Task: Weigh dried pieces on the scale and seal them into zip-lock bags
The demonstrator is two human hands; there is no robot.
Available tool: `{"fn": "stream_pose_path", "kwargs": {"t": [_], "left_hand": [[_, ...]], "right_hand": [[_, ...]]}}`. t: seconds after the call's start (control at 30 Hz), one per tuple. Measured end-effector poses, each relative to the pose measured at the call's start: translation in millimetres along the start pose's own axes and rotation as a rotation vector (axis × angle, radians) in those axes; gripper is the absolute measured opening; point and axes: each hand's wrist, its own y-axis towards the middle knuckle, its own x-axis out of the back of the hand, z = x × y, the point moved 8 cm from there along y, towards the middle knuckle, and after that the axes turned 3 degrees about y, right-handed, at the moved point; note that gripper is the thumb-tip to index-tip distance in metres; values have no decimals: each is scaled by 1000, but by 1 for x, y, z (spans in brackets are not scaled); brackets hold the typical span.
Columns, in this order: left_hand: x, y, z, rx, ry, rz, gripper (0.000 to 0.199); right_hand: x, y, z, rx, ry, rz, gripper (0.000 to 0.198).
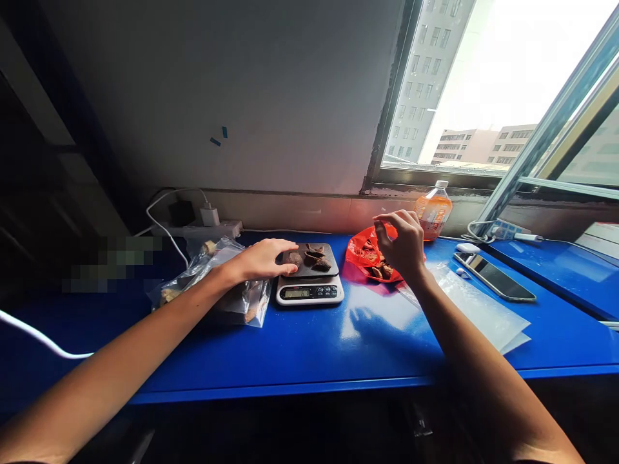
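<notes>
A small kitchen scale [309, 298] with a dark plate and a lit display stands on the blue table. Several dark brown, curled pieces of dried peel [318, 259] lie on its plate. My left hand [264, 259] reaches over the plate's left edge, its thumb and forefinger around one speckled piece of dried peel [295, 260]. Right of the scale sits an open red plastic bag [358, 252] with more brown pieces inside. My right hand [401, 241] is raised above the bag's right side, fingers bent and apart, with nothing visible between them.
Clear plastic bags [256, 308] with pale pieces lie left of the scale. Behind my right hand stands a bottle of orange drink [435, 209]. Flat clear bags [483, 309], a phone [494, 276] and a white earbud case [468, 248] lie at right. A charger cable [162, 205] runs at back left.
</notes>
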Motion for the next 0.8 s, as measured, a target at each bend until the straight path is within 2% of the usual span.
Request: {"fn": "stream_pose_path", "kwargs": {"t": [0.1,0.17,0.33,0.43,0.53,0.7,0.8], "left_hand": [[7,-9,7,33,6,-66,77],[13,-20,17,89,3,-125,73],[12,-38,39,163,34,-145,50],[8,-38,38,123,34,-137,45],[13,-38,28,69,18,-209,39],[42,-49,11,52,24,-485,23],[51,-55,6,68,19,-540,17]], "right_hand": [[0,2,-5,-18,-4,22,19],[-2,3,-20,-69,-24,84,20],[-22,-12,-88,-315,-185,447,27],[-30,-26,-112,-359,-219,574,25],[-39,-36,-117,-341,-194,654,25],[-50,-41,-108,-280,-145,719,29],[-51,-40,-103,-262,-140,719,23]]}}
